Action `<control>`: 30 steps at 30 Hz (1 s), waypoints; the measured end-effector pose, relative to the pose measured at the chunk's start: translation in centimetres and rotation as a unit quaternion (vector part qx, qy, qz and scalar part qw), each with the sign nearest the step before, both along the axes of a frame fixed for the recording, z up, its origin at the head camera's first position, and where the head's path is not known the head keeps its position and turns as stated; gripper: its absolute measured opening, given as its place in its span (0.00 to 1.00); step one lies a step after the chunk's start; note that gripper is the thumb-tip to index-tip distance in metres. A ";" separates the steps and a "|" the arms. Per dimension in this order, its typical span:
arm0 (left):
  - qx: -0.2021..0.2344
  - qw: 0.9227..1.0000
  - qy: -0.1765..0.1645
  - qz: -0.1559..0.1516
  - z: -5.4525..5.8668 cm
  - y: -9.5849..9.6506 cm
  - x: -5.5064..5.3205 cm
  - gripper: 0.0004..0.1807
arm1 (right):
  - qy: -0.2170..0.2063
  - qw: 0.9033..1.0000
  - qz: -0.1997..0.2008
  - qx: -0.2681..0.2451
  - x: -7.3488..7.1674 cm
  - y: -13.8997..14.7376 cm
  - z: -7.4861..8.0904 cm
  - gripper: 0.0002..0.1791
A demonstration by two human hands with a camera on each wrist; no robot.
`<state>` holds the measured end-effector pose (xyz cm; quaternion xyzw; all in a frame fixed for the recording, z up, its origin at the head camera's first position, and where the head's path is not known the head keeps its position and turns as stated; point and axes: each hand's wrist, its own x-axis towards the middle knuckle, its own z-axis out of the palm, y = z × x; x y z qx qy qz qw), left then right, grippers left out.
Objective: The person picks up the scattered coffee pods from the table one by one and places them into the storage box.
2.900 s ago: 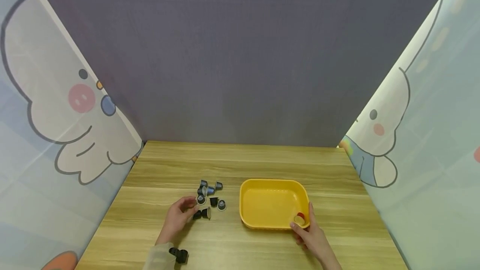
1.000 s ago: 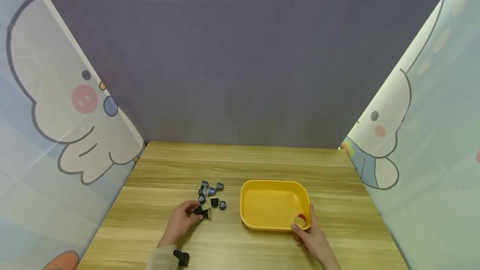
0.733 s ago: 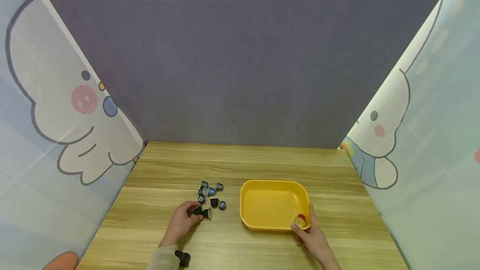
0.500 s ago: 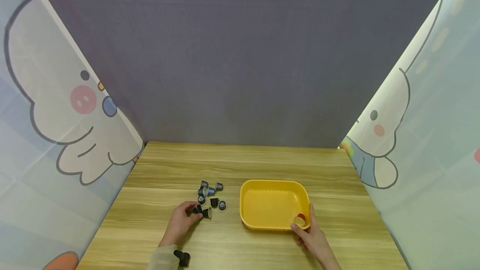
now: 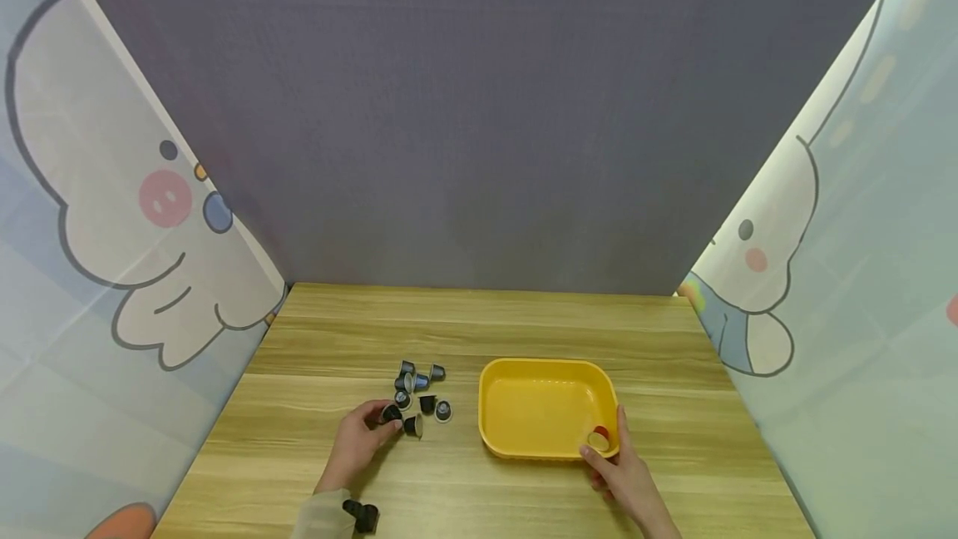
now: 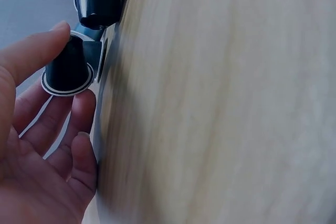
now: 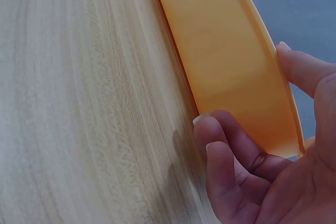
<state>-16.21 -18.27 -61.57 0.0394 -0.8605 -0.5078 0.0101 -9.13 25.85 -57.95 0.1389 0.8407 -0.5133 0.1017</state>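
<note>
My left hand pinches a black coffee capsule between thumb and fingertips, its pale rim turned toward the palm side in the left wrist view. Right beside it lies another black capsule on its side, its foil face to the right. Behind them sit a small black capsule, a dark capsule standing on its rim and a blue capsule. My right hand grips the near right corner of a yellow tray, thumb at the rim and fingers against the outer wall.
In the tray's near right corner lies a red capsule with a golden face. Several more dark capsules cluster behind my left hand on the wooden table. A grey wall stands behind the table, with printed curtains at both sides.
My left hand has moved rightward onto a black capsule, taken hold of it and drawn it slightly back and left, away from its neighbour. The right hand and tray stay put.
</note>
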 end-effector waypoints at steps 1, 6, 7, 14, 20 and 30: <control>0.003 1.000 0.002 0.001 0.0 0.0 0.0 0.19 | 0.000 1.000 0.000 0.000 0.0 0.0 0.0 0.59; 0.008 1.000 0.012 0.005 0.2 0.3 0.0 0.19 | -0.003 1.000 -0.001 -0.002 0.0 0.0 0.1 0.59; 0.008 1.000 0.012 0.004 0.2 0.4 0.0 0.19 | -0.003 1.000 -0.002 -0.002 0.0 0.0 0.1 0.59; 0.017 1.000 0.013 0.001 0.2 0.6 0.0 0.18 | -0.001 1.000 -0.001 -0.003 0.0 0.0 0.1 0.59; 0.024 0.999 0.026 -0.007 0.0 0.8 0.1 0.17 | -0.003 1.000 0.000 0.003 -0.1 0.1 -0.1 0.59; 0.022 1.000 0.020 -0.011 0.0 1.0 0.2 0.18 | -0.012 1.000 -0.005 -0.002 -0.2 0.2 -0.2 0.60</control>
